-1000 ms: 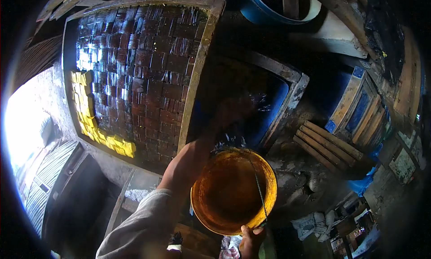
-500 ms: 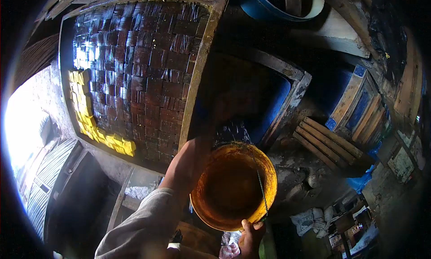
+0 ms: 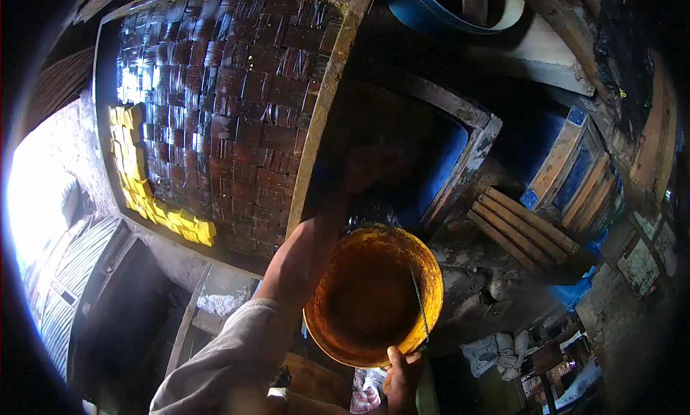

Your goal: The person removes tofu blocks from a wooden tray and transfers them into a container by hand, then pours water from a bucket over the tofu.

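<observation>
My left hand (image 3: 370,167) reaches past the bucket into a dark basin with a blue inner side (image 3: 445,163); it shows only dimly and its fingers cannot be made out. My right hand (image 3: 402,375) grips the near rim of a round yellow bucket (image 3: 428,271), thumb over the edge beside the thin handle. The bucket's inside is stained brown. Left of the basin, a wooden-framed woven tray (image 3: 244,127) carries a bent row of yellow blocks (image 3: 133,167) along its left and lower edges.
A blue tub (image 3: 424,12) stands at the top. Wooden slats (image 3: 525,224) and a wood-framed blue piece (image 3: 553,160) lie to the right. Pale sacks (image 3: 496,354) are at lower right, and a ribbed metal sheet (image 3: 72,293) is at lower left.
The bucket has shifted slightly upward in view with my right hand still on its rim. Splashing beside the bucket's upper edge has lessened. My left arm remains stretched into the basin.
</observation>
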Tool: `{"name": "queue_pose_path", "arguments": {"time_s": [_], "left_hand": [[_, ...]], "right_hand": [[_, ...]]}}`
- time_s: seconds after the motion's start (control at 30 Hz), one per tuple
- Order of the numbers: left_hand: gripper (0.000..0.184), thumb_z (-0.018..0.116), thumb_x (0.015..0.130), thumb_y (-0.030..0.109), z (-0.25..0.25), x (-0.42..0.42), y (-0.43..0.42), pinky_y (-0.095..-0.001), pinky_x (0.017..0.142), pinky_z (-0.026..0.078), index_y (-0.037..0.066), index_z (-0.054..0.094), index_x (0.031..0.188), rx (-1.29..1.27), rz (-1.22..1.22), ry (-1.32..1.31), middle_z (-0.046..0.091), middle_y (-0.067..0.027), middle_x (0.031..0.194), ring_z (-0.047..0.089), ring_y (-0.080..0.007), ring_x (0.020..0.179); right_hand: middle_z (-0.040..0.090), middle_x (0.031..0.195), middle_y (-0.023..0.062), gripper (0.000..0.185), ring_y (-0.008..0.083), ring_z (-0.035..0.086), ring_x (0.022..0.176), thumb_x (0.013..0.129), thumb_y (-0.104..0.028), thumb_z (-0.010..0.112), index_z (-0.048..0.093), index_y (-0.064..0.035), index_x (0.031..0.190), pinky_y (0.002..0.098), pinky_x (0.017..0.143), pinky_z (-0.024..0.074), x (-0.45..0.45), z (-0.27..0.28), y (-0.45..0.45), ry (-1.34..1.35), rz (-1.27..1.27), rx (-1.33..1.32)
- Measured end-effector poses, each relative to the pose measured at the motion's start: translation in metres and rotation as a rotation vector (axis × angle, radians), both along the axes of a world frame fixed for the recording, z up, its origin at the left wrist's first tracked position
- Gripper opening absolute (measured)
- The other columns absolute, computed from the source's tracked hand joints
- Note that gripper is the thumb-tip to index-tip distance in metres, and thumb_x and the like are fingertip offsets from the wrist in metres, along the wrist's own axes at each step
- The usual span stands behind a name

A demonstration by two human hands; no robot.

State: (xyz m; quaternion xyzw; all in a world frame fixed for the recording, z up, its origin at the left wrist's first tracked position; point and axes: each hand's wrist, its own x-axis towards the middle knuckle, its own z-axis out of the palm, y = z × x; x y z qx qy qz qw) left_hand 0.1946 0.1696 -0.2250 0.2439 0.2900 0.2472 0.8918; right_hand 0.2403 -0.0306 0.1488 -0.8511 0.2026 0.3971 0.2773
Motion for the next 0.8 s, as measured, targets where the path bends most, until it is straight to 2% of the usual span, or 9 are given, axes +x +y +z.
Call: {"name": "queue_pose_path", "arguments": {"time_s": [0.13, 0.23, 0.33, 0.43, 0.5, 0.57, 0.63, 0.73, 0.8], "left_hand": [[0.048, 0.042, 0.101, 0.036, 0.001, 0.0, -0.005, -0.0405, 0.102, 0.048, -0.001, 0.059, 0.126, -0.035, -0.005, -0.032, 0.064, -0.0155, 0.123, 0.062, -0.0268, 0.114], [0.048, 0.042, 0.101, 0.036, -0.003, 0.001, -0.008, -0.0403, 0.102, 0.048, -0.001, 0.059, 0.126, -0.04, -0.019, -0.036, 0.064, -0.0153, 0.123, 0.062, -0.0264, 0.113], [0.048, 0.042, 0.101, 0.037, -0.007, 0.004, -0.011, -0.0401, 0.101, 0.048, -0.001, 0.059, 0.126, -0.034, -0.05, -0.029, 0.064, -0.015, 0.122, 0.062, -0.026, 0.113], [0.048, 0.042, 0.101, 0.037, -0.011, 0.009, -0.012, -0.0398, 0.101, 0.049, 0.0, 0.06, 0.126, -0.052, -0.102, -0.026, 0.065, -0.0147, 0.122, 0.063, -0.0256, 0.112], [0.048, 0.043, 0.101, 0.037, -0.01, 0.013, -0.012, -0.0396, 0.1, 0.049, 0.0, 0.06, 0.125, -0.111, -0.146, -0.03, 0.065, -0.0145, 0.122, 0.063, -0.0254, 0.112], [0.049, 0.043, 0.1, 0.038, -0.003, 0.014, -0.014, -0.0401, 0.1, 0.049, 0.0, 0.059, 0.126, -0.192, -0.187, -0.048, 0.065, -0.0151, 0.121, 0.063, -0.0257, 0.111], [0.053, 0.044, 0.099, 0.041, 0.012, 0.016, -0.016, -0.0418, 0.099, 0.05, -0.001, 0.059, 0.126, -0.342, -0.241, -0.097, 0.065, -0.0172, 0.12, 0.064, -0.0273, 0.11], [0.072, 0.042, 0.096, 0.059, 0.052, 0.007, -0.037, -0.0434, 0.093, 0.049, -0.004, 0.058, 0.127, -0.137, -0.103, 0.051, 0.064, -0.0169, 0.121, 0.06, -0.03, 0.109], [0.071, 0.041, 0.097, 0.058, 0.054, -0.007, -0.043, -0.0437, 0.095, 0.048, -0.003, 0.056, 0.129, 0.113, -0.144, 0.181, 0.063, -0.0173, 0.123, 0.059, -0.031, 0.111]], "right_hand": [[0.06, 0.086, 0.009, 0.048, 0.0146, 0.056, 0.068, 0.073, -0.021, 0.078, 0.057, 0.0049, 0.107, 0.0292, 0.061, 0.0481, 0.008, -0.002, -0.035, 0.04, 0.431, -0.143], [0.056, 0.075, 0.0046, 0.042, 0.0119, 0.047, 0.055, 0.073, -0.024, 0.078, 0.056, 0.0024, 0.097, 0.0253, 0.047, 0.0392, 0.009, -0.001, -0.024, 0.024, 0.315, -0.252], [0.054, 0.079, 0.0056, 0.039, 0.0131, 0.049, 0.062, 0.072, -0.023, 0.078, 0.051, -0.0015, 0.091, 0.026, 0.054, 0.042, 0.008, -0.001, -0.038, 0.099, 0.265, -0.36], [0.054, 0.09, 0.0085, 0.039, 0.0161, 0.052, 0.077, 0.068, -0.016, 0.075, 0.047, -0.0033, 0.092, 0.0294, 0.068, 0.0451, -0.003, -0.011, -0.061, 0.002, 0.189, -0.158], [0.054, 0.104, 0.0118, 0.043, 0.0205, 0.052, 0.096, 0.064, -0.009, 0.07, 0.046, -0.0028, 0.1, 0.0335, 0.085, 0.0438, -0.01, -0.018, -0.065, -0.025, -0.156, 0.044], [0.054, 0.106, 0.0122, 0.043, 0.0223, 0.052, 0.1, 0.063, -0.007, 0.067, 0.047, -0.0026, 0.101, 0.0343, 0.09, 0.0423, -0.012, -0.032, -0.101, -0.077, -0.04, 0.207], [0.054, 0.113, 0.0115, 0.047, 0.0254, 0.051, 0.11, 0.063, -0.005, 0.062, 0.049, -0.0032, 0.108, 0.0358, 0.1, 0.0391, -0.011, -0.031, -0.096, -0.017, -0.248, 0.267], [0.055, 0.117, 0.0078, 0.053, 0.0237, 0.053, 0.11, 0.064, -0.001, 0.059, 0.051, -0.0073, 0.116, 0.0358, 0.099, 0.0409, -0.008, -0.063, -0.179, -0.027, -0.231, 0.429], [0.056, 0.119, 0.0052, 0.057, 0.0223, 0.054, 0.109, 0.065, 0.001, 0.058, 0.052, -0.0101, 0.121, 0.0351, 0.097, 0.0429, -0.002, -0.068, -0.201, -0.024, -0.308, 0.495]]}}
